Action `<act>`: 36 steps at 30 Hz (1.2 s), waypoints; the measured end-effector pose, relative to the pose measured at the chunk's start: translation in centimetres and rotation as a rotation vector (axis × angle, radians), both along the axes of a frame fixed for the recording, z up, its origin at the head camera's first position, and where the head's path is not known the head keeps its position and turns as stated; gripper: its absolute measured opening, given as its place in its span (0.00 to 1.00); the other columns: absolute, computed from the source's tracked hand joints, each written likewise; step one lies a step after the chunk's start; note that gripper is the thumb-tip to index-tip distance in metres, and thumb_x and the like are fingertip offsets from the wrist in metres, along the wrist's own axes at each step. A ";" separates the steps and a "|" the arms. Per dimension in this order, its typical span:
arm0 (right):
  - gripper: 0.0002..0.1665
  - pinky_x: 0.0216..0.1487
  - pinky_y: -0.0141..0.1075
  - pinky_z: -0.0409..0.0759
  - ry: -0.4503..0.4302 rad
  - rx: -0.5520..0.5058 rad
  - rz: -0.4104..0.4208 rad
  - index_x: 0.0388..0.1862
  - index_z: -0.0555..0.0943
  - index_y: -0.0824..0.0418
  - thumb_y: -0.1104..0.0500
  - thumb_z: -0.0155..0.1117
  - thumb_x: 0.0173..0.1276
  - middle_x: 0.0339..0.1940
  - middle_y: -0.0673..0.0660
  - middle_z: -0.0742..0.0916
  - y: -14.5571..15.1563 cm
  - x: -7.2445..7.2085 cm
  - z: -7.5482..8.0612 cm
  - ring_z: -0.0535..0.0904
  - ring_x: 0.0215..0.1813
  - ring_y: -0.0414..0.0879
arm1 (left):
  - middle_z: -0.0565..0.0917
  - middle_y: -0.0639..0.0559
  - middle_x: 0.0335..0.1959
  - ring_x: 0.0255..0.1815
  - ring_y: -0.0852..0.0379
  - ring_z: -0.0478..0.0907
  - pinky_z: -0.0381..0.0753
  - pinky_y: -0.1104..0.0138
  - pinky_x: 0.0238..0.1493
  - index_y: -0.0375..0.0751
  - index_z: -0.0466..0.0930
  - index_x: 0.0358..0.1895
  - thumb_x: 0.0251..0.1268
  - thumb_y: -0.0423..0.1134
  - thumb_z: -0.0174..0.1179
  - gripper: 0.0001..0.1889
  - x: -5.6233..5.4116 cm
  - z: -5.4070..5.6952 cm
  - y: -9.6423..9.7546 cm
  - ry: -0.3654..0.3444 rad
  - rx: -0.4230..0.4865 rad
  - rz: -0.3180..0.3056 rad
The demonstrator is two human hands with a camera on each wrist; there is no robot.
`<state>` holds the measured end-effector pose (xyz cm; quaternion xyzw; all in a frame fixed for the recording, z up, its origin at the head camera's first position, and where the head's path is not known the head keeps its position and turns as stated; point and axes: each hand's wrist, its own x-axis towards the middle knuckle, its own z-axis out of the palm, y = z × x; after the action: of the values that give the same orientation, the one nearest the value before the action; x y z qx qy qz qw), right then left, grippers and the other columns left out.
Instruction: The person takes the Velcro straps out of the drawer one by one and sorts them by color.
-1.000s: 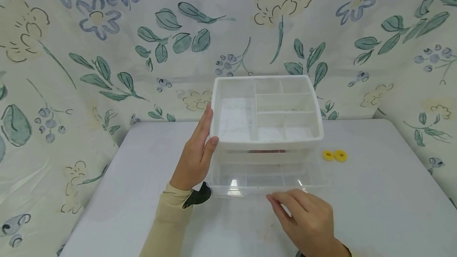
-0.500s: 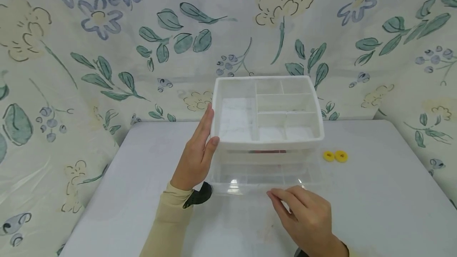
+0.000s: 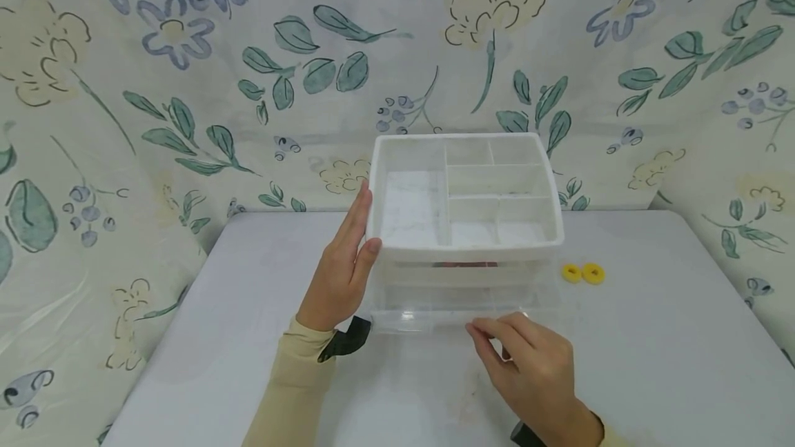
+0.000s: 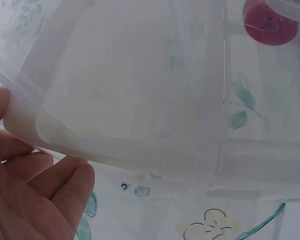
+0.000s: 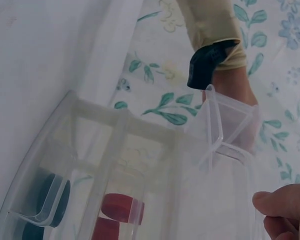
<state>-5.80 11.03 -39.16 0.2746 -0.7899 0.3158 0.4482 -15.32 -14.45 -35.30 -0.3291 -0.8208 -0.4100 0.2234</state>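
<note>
A white organizer box [image 3: 413, 209] with a divided top tray stands at the table's back, above a clear drawer [image 3: 404, 321] that sticks out toward me. My left hand [image 3: 338, 271] rests along the box's left side, fingers extended and thumb near the front corner; the left wrist view shows these fingers [image 4: 72, 185] against the wall. At the drawer's front edge, my right hand [image 3: 531, 371] pinches with thumb and index fingertips; the exact grip is partly hidden. Red pieces [image 5: 121, 207] and dark teal round pieces [image 5: 54, 200] show through the clear plastic in the right wrist view.
Two yellow rings [image 3: 582, 273] lie side by side on the white table [image 3: 652, 350], right of the box. Floral cloth [image 3: 397, 33] hangs behind the table and along both sides.
The drawer has slid a little way inward, away from me, with my right hand moving along at its front edge. My left hand stays against the box, and the yellow rings have not moved.
</note>
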 end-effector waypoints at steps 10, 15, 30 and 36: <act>0.22 0.17 0.21 0.68 -0.050 -0.018 -0.005 0.28 0.88 0.63 0.49 0.61 0.76 0.23 0.53 0.85 0.0 -0.6 -0.1 0.71 0.16 0.38 | 0.47 0.47 0.83 0.82 0.50 0.46 0.51 0.60 0.78 0.37 0.45 0.81 0.84 0.52 0.39 0.34 0.0 0.1 0.0 -0.007 -0.004 0.003; 0.22 0.17 0.22 0.68 -0.062 -0.016 -0.011 0.29 0.88 0.63 0.49 0.61 0.76 0.23 0.53 0.85 0.0 -0.9 0.0 0.70 0.16 0.38 | 0.46 0.50 0.83 0.82 0.50 0.46 0.51 0.61 0.79 0.37 0.45 0.81 0.84 0.53 0.38 0.34 0.0 0.1 0.0 -0.003 0.002 0.000; 0.19 0.16 0.25 0.70 -0.116 0.013 -0.034 0.30 0.87 0.64 0.51 0.62 0.75 0.24 0.54 0.85 -0.1 -2.6 0.0 0.73 0.16 0.41 | 0.48 0.44 0.83 0.82 0.50 0.47 0.51 0.60 0.79 0.37 0.45 0.81 0.84 0.53 0.38 0.34 0.0 0.0 -0.1 -0.008 -0.002 0.008; 0.08 0.16 0.26 0.71 -0.127 0.022 -0.051 0.30 0.86 0.64 0.60 0.73 0.65 0.24 0.54 0.85 -0.1 -3.2 -0.1 0.73 0.16 0.41 | 0.48 0.44 0.83 0.82 0.50 0.47 0.51 0.60 0.78 0.37 0.46 0.81 0.84 0.52 0.39 0.34 0.0 0.0 -0.1 -0.009 0.003 0.004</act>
<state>-8.97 10.94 -39.27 0.2386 -0.8270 0.3123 0.4021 -15.31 -14.51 -35.28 -0.3253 -0.8219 -0.4121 0.2210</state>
